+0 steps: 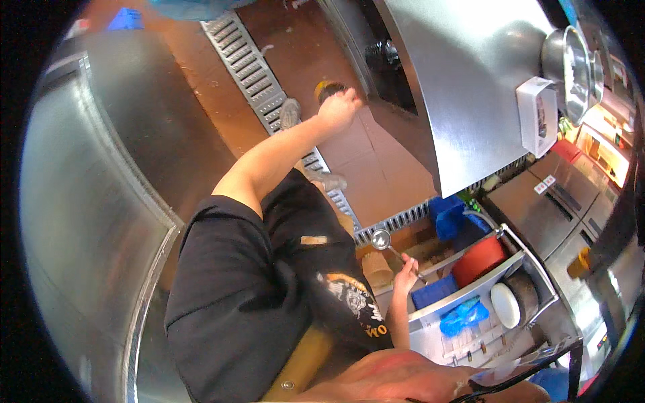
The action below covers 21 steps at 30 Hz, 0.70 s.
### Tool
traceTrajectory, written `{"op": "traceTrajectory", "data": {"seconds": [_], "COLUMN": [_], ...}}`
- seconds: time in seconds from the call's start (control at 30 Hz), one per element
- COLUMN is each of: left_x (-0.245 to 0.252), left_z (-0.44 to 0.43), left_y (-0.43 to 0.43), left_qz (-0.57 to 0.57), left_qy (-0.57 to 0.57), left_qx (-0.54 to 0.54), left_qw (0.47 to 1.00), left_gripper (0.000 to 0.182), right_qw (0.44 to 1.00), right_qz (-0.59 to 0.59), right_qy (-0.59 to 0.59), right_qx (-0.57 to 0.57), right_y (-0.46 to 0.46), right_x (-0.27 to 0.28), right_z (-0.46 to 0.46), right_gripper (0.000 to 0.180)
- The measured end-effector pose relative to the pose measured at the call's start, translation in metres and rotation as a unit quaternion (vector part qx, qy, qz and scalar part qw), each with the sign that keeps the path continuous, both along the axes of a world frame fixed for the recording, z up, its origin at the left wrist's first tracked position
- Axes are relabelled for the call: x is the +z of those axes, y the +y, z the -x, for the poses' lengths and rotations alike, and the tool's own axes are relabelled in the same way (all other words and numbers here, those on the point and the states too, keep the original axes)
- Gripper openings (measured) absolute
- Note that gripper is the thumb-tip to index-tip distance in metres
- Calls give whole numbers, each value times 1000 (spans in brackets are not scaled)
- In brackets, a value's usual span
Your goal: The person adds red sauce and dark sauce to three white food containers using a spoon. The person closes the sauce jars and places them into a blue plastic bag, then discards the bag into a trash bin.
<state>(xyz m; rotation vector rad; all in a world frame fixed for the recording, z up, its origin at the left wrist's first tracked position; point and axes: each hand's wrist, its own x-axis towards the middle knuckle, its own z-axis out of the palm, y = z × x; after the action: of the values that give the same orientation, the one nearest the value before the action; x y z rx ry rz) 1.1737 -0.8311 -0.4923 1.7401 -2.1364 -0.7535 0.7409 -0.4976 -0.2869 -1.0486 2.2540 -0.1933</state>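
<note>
My left hand [338, 108] is stretched out over the brown floor. Its fingers are closed around a dark round object with a yellow edge [322, 89], partly hidden by the hand and too blurred to name. Closer to my body, my right hand [407, 274] grips a metal ladle [381, 239] by its long handle. The ladle's round bowl points away from me, above the floor drain grate [398, 223]. Beneath the right hand are a beige tub [376, 269] and a blue container [433, 292].
A stainless steel worktable [468, 101] carries a clear plastic box [537, 118] and metal bowls [567, 75]. A red bowl [478, 262], a pan [524, 294] and a blue plastic bag [463, 316] are at the lower right. A metal-edged steel surface [95, 226] spans the left.
</note>
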Motion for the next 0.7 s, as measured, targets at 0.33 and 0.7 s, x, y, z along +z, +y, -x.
{"op": "traceTrajectory", "data": {"seconds": [0.33,0.7], "left_x": [257,455], "left_z": [52,472], "left_y": [115,208], "left_qz": [-51,49], "left_qy": [-92,-67], "left_qx": [-205,-583], "left_qw": [973,808], "left_gripper": [19,12], "right_qw": [953,915], "right_qz": [200,326], "right_qy": [-78,-32], "right_qx": [212,-234], "right_y": [-76,156], "right_x": [61,221], "right_z": [-32,204], "right_gripper": [30,33]}}
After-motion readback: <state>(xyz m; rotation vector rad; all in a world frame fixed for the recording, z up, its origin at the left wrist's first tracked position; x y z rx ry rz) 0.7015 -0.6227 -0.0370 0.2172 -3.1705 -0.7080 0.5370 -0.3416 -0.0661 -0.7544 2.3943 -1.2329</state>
